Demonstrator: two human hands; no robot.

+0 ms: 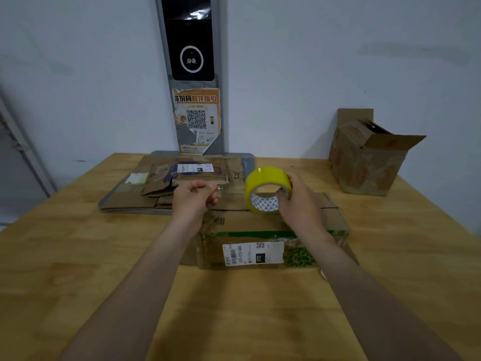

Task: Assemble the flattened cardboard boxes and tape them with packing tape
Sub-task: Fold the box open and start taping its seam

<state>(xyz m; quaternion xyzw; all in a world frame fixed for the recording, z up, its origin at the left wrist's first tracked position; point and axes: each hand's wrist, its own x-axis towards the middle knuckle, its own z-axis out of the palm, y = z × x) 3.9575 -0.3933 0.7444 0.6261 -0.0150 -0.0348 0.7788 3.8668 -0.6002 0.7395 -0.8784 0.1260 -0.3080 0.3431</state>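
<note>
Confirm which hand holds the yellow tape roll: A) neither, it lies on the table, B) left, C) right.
C: the right hand grips the yellow tape roll above the box, while the left hand pinches the pulled-out tape end.

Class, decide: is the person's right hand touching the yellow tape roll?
Touching. The head view shows the right hand gripping the tape roll, fingers inside its core.

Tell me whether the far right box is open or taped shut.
Open: the far right box has its top flaps up and splayed, dark interior showing.
</note>
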